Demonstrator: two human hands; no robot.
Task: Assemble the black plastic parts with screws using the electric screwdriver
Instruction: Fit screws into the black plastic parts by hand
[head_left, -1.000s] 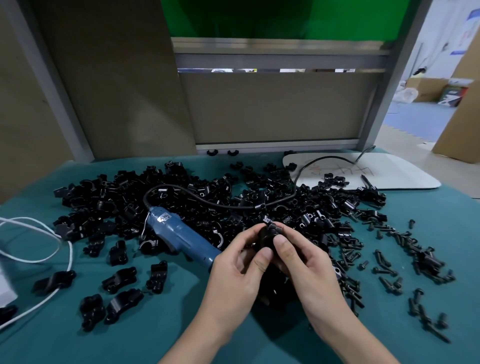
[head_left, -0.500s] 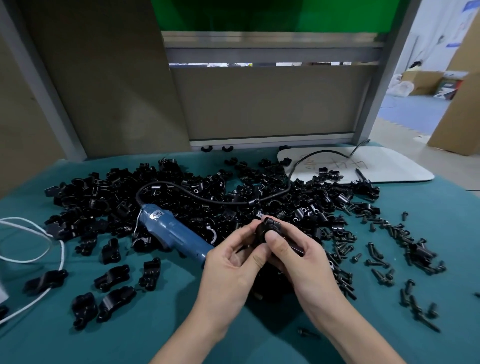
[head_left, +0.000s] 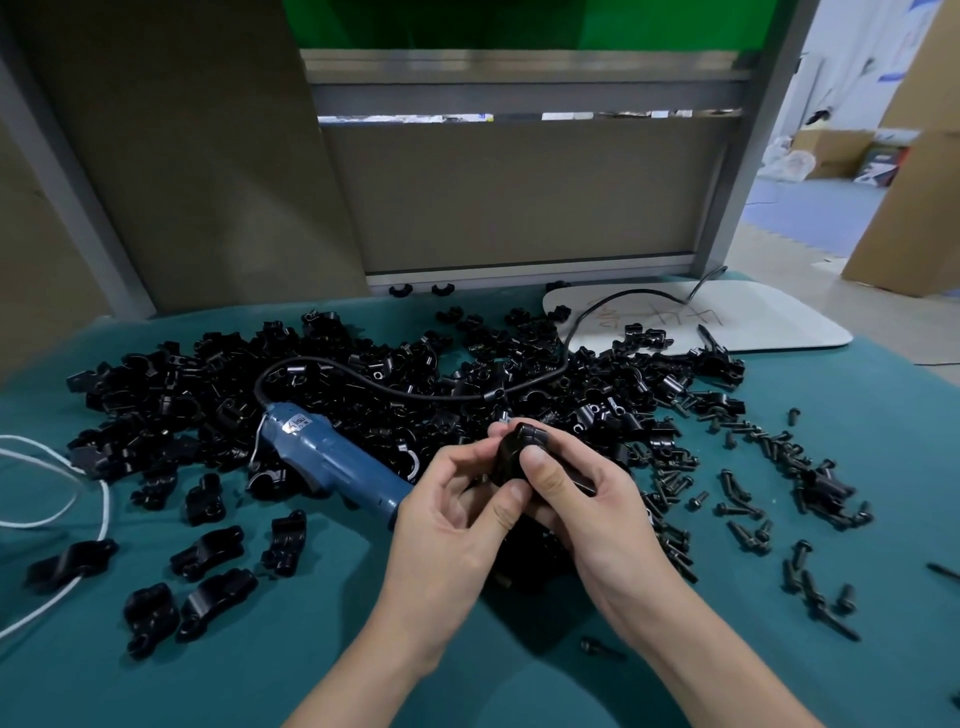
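Observation:
Both hands hold one black plastic part (head_left: 514, 452) just above the table's middle. My left hand (head_left: 457, 530) pinches it from the left with thumb and fingers. My right hand (head_left: 582, 499) grips it from the right, thumb pressed on its front. The blue electric screwdriver (head_left: 332, 462) lies on the cloth to the left, its tip hidden behind my left hand, its black cable (head_left: 415, 392) looping over the heap. A large pile of black plastic parts (head_left: 208, 384) spreads across the table behind. Loose black screws (head_left: 748, 504) lie scattered on the right.
The table is covered in teal cloth (head_left: 260, 649). Several assembled black pieces (head_left: 208, 551) lie in front left. A white cord (head_left: 88, 509) runs along the left edge. A white board (head_left: 753, 322) lies at back right. Grey partition panels (head_left: 519, 197) close off the back.
The hands have turned the black part slightly and stayed together at the middle. The view has shifted a little; a loose screw now shows on the cloth below my right wrist.

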